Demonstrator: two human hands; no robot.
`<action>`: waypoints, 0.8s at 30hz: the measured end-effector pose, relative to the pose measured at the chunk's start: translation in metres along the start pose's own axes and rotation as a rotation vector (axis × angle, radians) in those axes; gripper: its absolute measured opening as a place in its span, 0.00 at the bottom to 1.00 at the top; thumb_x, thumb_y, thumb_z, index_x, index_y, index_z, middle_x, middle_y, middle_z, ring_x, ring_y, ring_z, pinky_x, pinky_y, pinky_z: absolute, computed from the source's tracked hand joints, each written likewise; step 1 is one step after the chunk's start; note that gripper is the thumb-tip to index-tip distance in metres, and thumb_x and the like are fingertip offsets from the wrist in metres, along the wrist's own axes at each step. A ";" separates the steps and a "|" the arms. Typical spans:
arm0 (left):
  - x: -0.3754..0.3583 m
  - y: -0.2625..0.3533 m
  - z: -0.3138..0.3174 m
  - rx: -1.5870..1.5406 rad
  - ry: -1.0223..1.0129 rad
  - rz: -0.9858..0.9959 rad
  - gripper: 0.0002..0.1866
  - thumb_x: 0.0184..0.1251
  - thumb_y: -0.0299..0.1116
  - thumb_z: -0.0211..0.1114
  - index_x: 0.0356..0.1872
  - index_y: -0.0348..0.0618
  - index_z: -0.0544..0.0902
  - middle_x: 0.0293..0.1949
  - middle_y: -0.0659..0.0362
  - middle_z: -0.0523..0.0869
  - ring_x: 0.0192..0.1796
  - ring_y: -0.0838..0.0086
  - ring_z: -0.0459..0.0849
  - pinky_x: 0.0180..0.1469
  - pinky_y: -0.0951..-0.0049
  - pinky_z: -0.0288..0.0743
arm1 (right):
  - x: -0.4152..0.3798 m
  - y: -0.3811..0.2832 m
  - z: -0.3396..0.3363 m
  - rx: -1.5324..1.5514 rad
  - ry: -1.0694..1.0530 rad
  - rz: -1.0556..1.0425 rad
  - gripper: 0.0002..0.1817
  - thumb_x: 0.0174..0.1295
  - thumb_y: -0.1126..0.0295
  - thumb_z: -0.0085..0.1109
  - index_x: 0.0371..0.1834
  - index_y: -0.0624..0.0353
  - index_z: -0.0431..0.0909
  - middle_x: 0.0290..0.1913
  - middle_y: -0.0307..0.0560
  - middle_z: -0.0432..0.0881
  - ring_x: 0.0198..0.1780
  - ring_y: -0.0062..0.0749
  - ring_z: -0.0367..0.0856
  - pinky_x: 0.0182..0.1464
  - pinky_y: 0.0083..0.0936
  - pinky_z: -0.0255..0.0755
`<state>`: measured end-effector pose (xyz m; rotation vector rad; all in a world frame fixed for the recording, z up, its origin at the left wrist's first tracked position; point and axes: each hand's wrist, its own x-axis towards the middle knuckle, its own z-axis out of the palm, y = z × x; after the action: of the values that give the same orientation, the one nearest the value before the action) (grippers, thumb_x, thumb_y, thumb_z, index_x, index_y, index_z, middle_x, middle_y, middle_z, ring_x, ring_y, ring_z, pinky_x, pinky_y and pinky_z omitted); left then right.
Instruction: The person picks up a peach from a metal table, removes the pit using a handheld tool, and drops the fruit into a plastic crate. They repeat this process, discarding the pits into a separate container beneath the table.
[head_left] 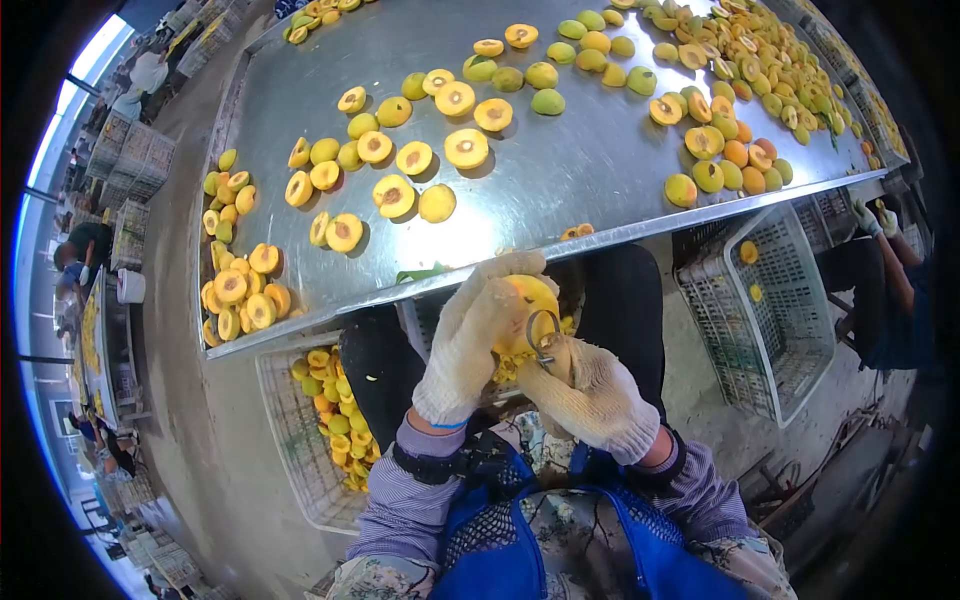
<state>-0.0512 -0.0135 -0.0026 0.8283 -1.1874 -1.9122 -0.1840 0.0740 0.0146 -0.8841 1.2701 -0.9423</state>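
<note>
My left hand (466, 345), in a cream knit glove, is closed around a yellow peach (535, 295) just off the table's near edge. My right hand (595, 393), gloved the same way, grips a pitting tool with a curved metal loop (543, 336). That loop lies against the peach's side; whether it has cut in, I cannot make out. Below the hands, yellow peach pieces (508, 368) show between my knees, partly hidden. Peach halves (466, 149) with brown centres lie on the metal table (580, 170) ahead.
A crate (285, 440) of peach halves stands on the floor at left. To the right is another plastic crate (775, 330) with a few pieces stuck to its wall. More peaches (760, 60) are heaped at the table's far right. A co-worker's gloved hands (875, 217) appear at far right.
</note>
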 end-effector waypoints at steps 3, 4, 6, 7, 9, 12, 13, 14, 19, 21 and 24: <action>-0.010 0.003 0.007 0.039 0.021 0.052 0.27 0.76 0.48 0.48 0.60 0.31 0.71 0.48 0.48 0.81 0.47 0.66 0.82 0.51 0.69 0.77 | -0.003 0.001 0.002 -0.165 0.015 0.072 0.11 0.66 0.60 0.57 0.33 0.56 0.76 0.24 0.40 0.78 0.28 0.28 0.75 0.35 0.26 0.71; -0.012 0.004 0.009 0.081 0.038 0.080 0.27 0.76 0.47 0.48 0.60 0.32 0.71 0.49 0.48 0.81 0.48 0.66 0.82 0.52 0.69 0.76 | -0.002 0.007 0.003 -0.164 0.013 0.074 0.11 0.66 0.60 0.57 0.33 0.56 0.76 0.24 0.40 0.78 0.28 0.28 0.75 0.35 0.26 0.71; -0.017 0.003 0.017 0.117 0.058 0.156 0.27 0.76 0.47 0.48 0.59 0.32 0.72 0.49 0.48 0.81 0.48 0.66 0.82 0.53 0.69 0.76 | -0.002 0.021 0.005 -0.049 -0.009 -0.077 0.11 0.66 0.61 0.56 0.33 0.56 0.75 0.24 0.40 0.78 0.27 0.28 0.75 0.34 0.26 0.71; -0.018 0.002 0.020 0.152 0.077 0.235 0.26 0.76 0.47 0.48 0.59 0.32 0.72 0.50 0.48 0.81 0.48 0.66 0.82 0.53 0.69 0.76 | -0.006 0.012 0.004 -0.048 -0.007 -0.074 0.11 0.66 0.61 0.56 0.33 0.56 0.75 0.24 0.40 0.78 0.27 0.28 0.75 0.34 0.26 0.71; -0.021 -0.004 0.024 0.225 0.111 0.326 0.26 0.75 0.47 0.48 0.59 0.32 0.72 0.49 0.48 0.82 0.47 0.66 0.82 0.52 0.69 0.76 | -0.015 -0.015 0.001 -0.158 -0.039 0.106 0.11 0.67 0.62 0.55 0.32 0.56 0.75 0.21 0.39 0.77 0.24 0.25 0.75 0.30 0.25 0.70; -0.020 0.020 0.017 0.494 0.036 0.363 0.26 0.74 0.46 0.49 0.58 0.31 0.74 0.47 0.47 0.82 0.45 0.65 0.83 0.50 0.69 0.77 | -0.013 -0.006 -0.003 0.082 -0.210 0.131 0.11 0.67 0.61 0.55 0.31 0.56 0.75 0.19 0.36 0.76 0.22 0.20 0.74 0.27 0.23 0.68; -0.018 0.030 0.014 0.686 -0.074 0.308 0.26 0.74 0.45 0.49 0.58 0.31 0.74 0.47 0.46 0.83 0.44 0.64 0.83 0.49 0.69 0.77 | -0.014 -0.007 -0.003 0.082 -0.210 0.131 0.11 0.67 0.61 0.55 0.31 0.56 0.75 0.19 0.36 0.76 0.22 0.20 0.74 0.27 0.23 0.68; -0.015 0.031 0.014 0.685 -0.074 0.307 0.26 0.74 0.45 0.49 0.58 0.31 0.74 0.47 0.46 0.83 0.44 0.64 0.83 0.49 0.69 0.77 | -0.014 -0.008 -0.003 0.104 -0.232 0.184 0.12 0.68 0.61 0.54 0.31 0.56 0.75 0.18 0.35 0.75 0.21 0.19 0.73 0.26 0.21 0.67; -0.016 0.032 0.027 -0.123 0.000 0.027 0.24 0.70 0.39 0.56 0.61 0.32 0.72 0.50 0.47 0.82 0.51 0.66 0.81 0.56 0.70 0.74 | -0.011 -0.016 -0.006 0.057 -0.256 0.110 0.11 0.68 0.61 0.55 0.31 0.55 0.74 0.16 0.33 0.74 0.18 0.16 0.71 0.22 0.18 0.64; -0.022 0.032 0.029 -0.296 0.044 0.067 0.23 0.69 0.34 0.57 0.62 0.33 0.71 0.52 0.51 0.82 0.56 0.69 0.79 0.62 0.72 0.70 | -0.010 -0.020 0.000 0.064 -0.043 0.030 0.09 0.68 0.64 0.56 0.33 0.56 0.74 0.16 0.32 0.73 0.17 0.14 0.69 0.20 0.16 0.62; -0.030 0.028 0.007 -0.020 0.110 -0.063 0.28 0.66 0.31 0.60 0.66 0.34 0.66 0.56 0.49 0.80 0.57 0.68 0.79 0.63 0.71 0.70 | -0.011 -0.020 -0.009 0.299 -0.054 0.063 0.07 0.68 0.66 0.57 0.35 0.57 0.75 0.19 0.31 0.74 0.19 0.12 0.69 0.21 0.15 0.61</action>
<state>-0.0341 0.0064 0.0300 0.9575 -1.0858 -1.8996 -0.1957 0.0771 0.0360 -0.6278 1.0708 -1.0197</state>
